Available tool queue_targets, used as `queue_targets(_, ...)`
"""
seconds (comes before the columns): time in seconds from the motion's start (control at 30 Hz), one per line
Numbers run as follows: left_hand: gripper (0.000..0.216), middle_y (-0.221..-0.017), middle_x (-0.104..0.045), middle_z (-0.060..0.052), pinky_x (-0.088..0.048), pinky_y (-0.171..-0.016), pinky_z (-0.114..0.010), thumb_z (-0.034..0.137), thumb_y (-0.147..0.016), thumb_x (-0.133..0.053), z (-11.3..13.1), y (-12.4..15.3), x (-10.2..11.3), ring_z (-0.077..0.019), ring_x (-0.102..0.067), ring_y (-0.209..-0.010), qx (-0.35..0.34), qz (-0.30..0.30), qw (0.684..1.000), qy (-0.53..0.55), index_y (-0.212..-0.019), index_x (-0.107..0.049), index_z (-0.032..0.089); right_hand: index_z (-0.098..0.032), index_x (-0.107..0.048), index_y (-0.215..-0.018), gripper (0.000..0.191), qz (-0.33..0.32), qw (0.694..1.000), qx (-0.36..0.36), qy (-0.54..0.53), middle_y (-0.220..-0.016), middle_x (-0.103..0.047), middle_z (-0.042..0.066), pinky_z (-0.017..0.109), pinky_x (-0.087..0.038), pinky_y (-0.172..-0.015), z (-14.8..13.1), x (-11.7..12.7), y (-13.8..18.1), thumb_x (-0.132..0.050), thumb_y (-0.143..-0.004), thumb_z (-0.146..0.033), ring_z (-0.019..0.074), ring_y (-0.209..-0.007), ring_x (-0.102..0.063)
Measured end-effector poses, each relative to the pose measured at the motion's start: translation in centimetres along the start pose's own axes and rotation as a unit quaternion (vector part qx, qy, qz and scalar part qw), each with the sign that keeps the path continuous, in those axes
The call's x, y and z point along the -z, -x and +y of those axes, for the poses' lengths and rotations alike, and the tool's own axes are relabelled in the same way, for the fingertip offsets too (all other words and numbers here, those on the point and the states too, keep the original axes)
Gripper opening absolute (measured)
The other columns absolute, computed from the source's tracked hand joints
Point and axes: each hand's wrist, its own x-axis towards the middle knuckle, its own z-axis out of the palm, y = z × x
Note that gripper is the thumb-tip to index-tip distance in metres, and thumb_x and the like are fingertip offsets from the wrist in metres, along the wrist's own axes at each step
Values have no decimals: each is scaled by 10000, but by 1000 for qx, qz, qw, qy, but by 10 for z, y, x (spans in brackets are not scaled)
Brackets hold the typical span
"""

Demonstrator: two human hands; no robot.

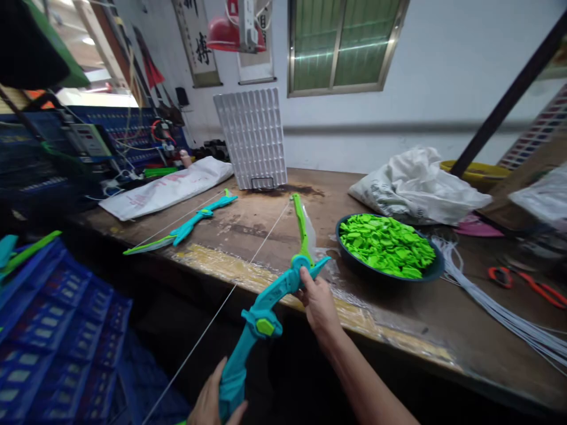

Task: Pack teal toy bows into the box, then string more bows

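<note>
A teal and lime-green toy bow [261, 307] is held at a slant in front of the workbench, with a white string [212, 319] running along its left side. Near its lower end, my left hand [210, 392] is wrapped round the teal body, partly cut off by the bottom edge. My right hand [318, 295] grips the upper teal part, thumb just below the round green joint. The bow's upper green limb reaches over the bench top. To the right of this limb stands a dark bowl [392, 274] heaped with small green plastic pieces [385, 242].
A second toy bow [201, 215] lies on the bench [257, 218] at left. Behind are a white sack [168, 186] and an upright ribbed panel [252, 139]. A bundle of white strings [482, 304] and red-handled pliers [543, 289] lie right. Blue crates [57, 330] stand lower left.
</note>
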Motion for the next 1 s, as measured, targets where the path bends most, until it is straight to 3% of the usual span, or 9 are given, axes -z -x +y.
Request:
queue_targets(0.1,667,-1408,-641,-107,-582,-1036,-466,464,-886,-574,10,-67,50,-324,-659,-1254,-7,-13,999,-34,-1493,-420,235,-156,-636,-1018,721,-11,987,68,147,-1001,-725,118,305,-515,-657,6,13,-23,-672,-735,-818,210,-809,-671)
queue_targets(0.2,720,-1469,-589,-121,-554,-1052,-465,460,-850,-570,21,-150,99,-339,-629,-1285,1,-22,995,-96,-1501,-416,192,-155,-655,-955,692,-5,954,96,282,-798,-690,76,315,-472,-612,19,34,-38,-599,-767,-819,192,-649,-614)
queue_targets(0.33,773,-1407,-637,-136,-549,-1000,-454,484,-828,-607,18,-257,133,-371,-647,-1238,70,-65,975,-201,-1520,-420,196,-149,-668,-1001,590,-18,932,132,336,-723,-648,42,312,-455,-603,34,53,-42,-561,-845,-709,179,-585,-568)
queue_targets(0.47,645,-1184,-739,-143,-559,-915,-440,484,-829,-619,1,-336,130,-391,-696,-1117,104,-87,966,-222,-1406,-558,203,-160,-708,-977,522,-38,908,156,386,-735,-672,59,309,-474,-646,36,52,-41,-548,-878,-647,200,-644,-608)
queue_targets(0.63,506,-1148,-738,-167,-548,-900,-416,480,-827,-606,-12,-400,109,-380,-697,-1079,103,-91,965,-223,-1223,-662,171,-169,-737,-959,459,-36,883,177,433,-828,-724,86,311,-512,-725,38,52,-42,-544,-900,-581,229,-758,-671)
queue_targets(0.8,465,-1164,-717,-216,-542,-899,-429,479,-864,-597,-17,-439,103,-396,-681,-1091,122,-78,961,-234,-1147,-698,124,-168,-744,-996,474,-34,877,154,454,-804,-722,78,307,-533,-730,40,56,-42,-534,-912,-585,228,-742,-686)
queue_targets(1.0,472,-1343,-622,-182,-487,-1055,-446,447,-996,-548,-17,-456,99,-324,-606,-1244,145,-43,954,-259,-1299,-617,92,-174,-752,-969,503,-26,872,155,463,-805,-738,91,311,-563,-717,38,56,-44,-559,-854,-624,243,-733,-705)
